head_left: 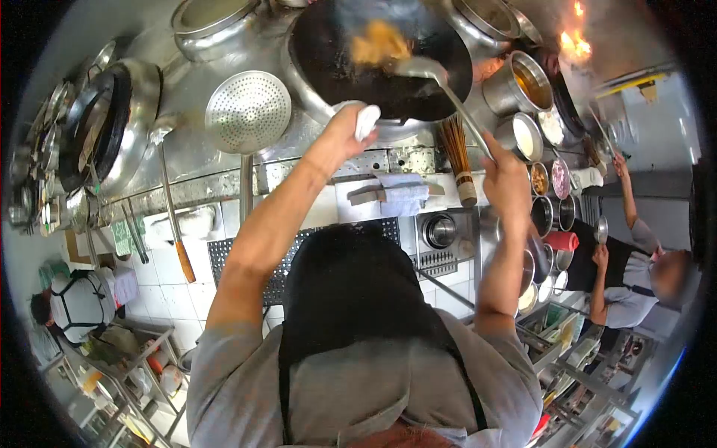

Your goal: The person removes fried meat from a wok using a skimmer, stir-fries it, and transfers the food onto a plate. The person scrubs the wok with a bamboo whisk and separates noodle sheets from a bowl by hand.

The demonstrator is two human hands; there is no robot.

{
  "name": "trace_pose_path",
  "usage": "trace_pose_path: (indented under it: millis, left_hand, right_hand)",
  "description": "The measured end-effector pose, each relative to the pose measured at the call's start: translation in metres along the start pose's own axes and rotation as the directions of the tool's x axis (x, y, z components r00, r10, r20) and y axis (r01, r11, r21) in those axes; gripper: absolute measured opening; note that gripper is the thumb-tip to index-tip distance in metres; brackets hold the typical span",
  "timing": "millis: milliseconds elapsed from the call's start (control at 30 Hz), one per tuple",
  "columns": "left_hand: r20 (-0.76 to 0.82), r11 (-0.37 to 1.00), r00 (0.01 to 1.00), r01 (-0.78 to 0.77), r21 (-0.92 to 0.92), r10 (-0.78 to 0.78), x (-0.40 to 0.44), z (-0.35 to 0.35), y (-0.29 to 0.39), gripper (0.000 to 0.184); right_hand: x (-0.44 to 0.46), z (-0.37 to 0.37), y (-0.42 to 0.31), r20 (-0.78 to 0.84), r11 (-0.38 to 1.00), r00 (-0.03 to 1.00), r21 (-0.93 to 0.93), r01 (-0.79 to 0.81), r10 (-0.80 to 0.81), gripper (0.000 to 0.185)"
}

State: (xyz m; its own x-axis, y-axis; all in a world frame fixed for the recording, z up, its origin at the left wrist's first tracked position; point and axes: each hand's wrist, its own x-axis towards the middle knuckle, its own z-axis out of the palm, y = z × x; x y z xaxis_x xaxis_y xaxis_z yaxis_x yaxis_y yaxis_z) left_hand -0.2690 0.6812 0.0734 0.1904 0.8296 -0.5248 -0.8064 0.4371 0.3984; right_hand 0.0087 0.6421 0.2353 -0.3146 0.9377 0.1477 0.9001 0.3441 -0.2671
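Observation:
Closed around a white cloth (367, 122), my left hand (345, 134) is at the near rim of a large black wok (336, 82). My right hand (505, 175) grips the handle of a metal ladle (422, 69), whose bowl is over the wok. Orange-brown food (379, 45), blurred by motion, lies beside the ladle's bowl at the wok's far side. Whether the cloth touches the wok's rim is hard to tell.
A perforated strainer (248, 112) lies left of the wok, a bamboo brush (457, 160) near my right hand. Pots and a pan of orange liquid (530, 84) stand right. Flames (575, 46) rise at the back right. A co-worker (635, 276) stands right, another person (78, 302) left.

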Motion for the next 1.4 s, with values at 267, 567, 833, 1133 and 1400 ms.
trace_pose_path:
  millis: [267, 567, 833, 1133, 1400]
  left_hand:
    - [-0.105, 0.988, 0.983, 0.150, -0.048, -0.154, 0.000, 0.041, 0.029, 0.012]
    - [0.075, 0.978, 0.977, 0.205, -0.042, -0.201, -0.032, 0.034, -0.002, 0.014]
    - [-0.017, 0.997, 0.999, 0.030, -0.065, -0.031, -0.014, 0.034, -0.002, 0.017]
    - [0.051, 0.998, 0.996, 0.070, -0.008, -0.069, -0.009, 0.011, -0.016, 0.014]
    - [0.129, 0.995, 0.991, 0.058, -0.086, -0.046, 0.032, 0.024, 0.009, 0.010]
  right_hand:
    - [0.002, 0.016, -0.023, 0.130, 0.980, 0.972, -0.062, -0.191, 0.198, 0.042]
    - [0.029, 0.027, -0.041, 0.154, 0.993, 0.985, -0.096, -0.063, 0.077, 0.041]
    - [0.079, 0.052, -0.051, 0.139, 0.969, 0.970, -0.176, -0.173, 0.199, 0.042]
    - [0.005, 0.026, -0.017, 0.022, 0.992, 0.993, -0.049, -0.116, 0.117, 0.044]
    - [0.022, 0.046, -0.013, 0.054, 0.989, 0.993, -0.113, -0.098, 0.104, 0.041]
